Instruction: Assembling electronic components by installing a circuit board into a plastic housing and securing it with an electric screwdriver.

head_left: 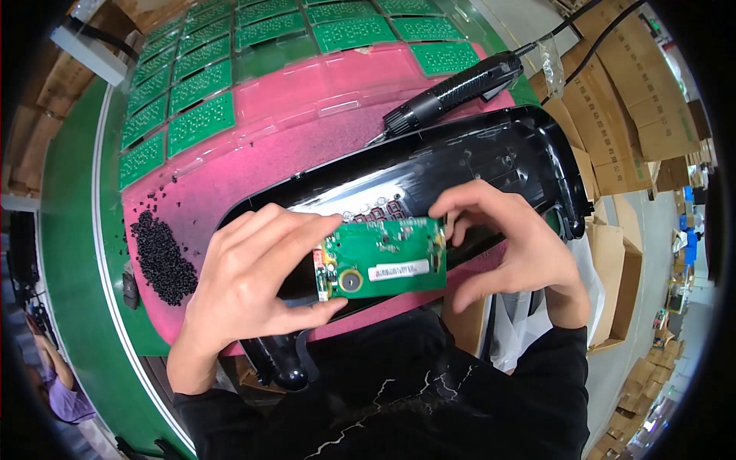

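Between the two hands, over a black plastic housing [491,153], was a green circuit board [391,249]. The left hand [253,268] gripped its left end between thumb and fingers; the right hand [517,238] curved half open about the other end, thumb clear. Beyond the housing lay a black electric screwdriver [452,90]; leftward, a heap of small black pieces [162,261] on a pink mat [291,142].

Screws [162,259] lie left of the casing [491,165], a screwdriver [452,92] behind it, a circuit board [383,249] over it.
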### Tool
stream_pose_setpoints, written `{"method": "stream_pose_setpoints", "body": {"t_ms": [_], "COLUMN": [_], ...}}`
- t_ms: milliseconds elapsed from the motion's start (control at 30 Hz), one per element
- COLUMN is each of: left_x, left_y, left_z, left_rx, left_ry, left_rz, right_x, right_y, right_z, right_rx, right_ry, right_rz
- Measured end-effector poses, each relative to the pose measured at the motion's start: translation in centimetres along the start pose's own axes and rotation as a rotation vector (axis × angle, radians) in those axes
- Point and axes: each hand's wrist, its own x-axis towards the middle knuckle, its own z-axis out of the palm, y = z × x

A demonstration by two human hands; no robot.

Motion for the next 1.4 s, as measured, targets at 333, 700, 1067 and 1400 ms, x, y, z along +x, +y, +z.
{"method": "stream_pose_setpoints", "body": {"t_ms": [333, 700, 1067, 1400], "left_x": [-0.1, 0.5, 0.4, -0.2], "left_y": [0.0, 0.3, 0.4, 0.4], "left_z": [1.0, 1.6, 1.4, 1.2], "left_rx": [0.088, 0.167, 0.183, 0.251], "left_ry": [-0.120, -0.174, -0.184, -0.165], "left_rz": [-0.277, -0.273, -0.274, -0.221], "right_x": [2.3, 2.6, 2.6, 2.4], "right_y": [4.9, 5.4, 5.1, 4.0], "right_z": [0.1, 0.3, 0.6, 0.8], "right_rx": [-0.266, -0.323, -0.338, -0.407], "right_ry": [0.080, 0.106, 0.110, 0.115], "right_rz": [-0.163, -0.217, -0.193, -0.115]}}
